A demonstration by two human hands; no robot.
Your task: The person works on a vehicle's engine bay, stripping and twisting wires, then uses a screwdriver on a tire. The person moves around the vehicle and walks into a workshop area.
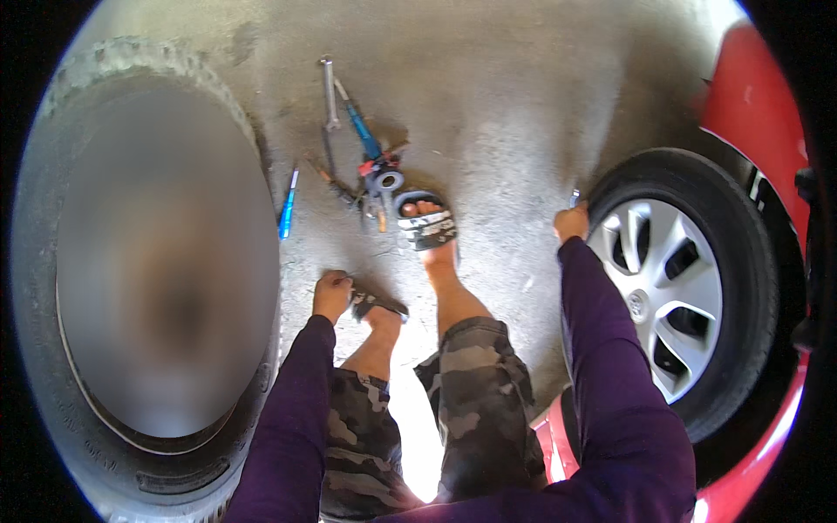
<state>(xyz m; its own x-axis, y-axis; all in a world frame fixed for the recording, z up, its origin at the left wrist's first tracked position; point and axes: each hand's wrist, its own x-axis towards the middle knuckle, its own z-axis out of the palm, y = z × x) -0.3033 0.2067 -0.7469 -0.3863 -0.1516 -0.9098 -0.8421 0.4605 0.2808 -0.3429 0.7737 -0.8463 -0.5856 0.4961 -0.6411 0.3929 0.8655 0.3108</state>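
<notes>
My right hand (571,224) is closed beside the left edge of a mounted car wheel (638,305) with silver spokes and a black tyre (751,261). A short shiny metal tool (575,197) sticks out past its fingers; its kind does not show. Over by my left foot, my left hand (331,296) hangs with its fingers curled together. Whatever it may hold is too small to make out.
A big tyre (39,349) with a blurred middle stands at the left. On the concrete floor lie a wrench (331,96), a blue-handled tool (363,131), a blue screwdriver (288,207) and a cluster of tools with a metal ring (388,179). Red car bodywork (758,96) borders the right.
</notes>
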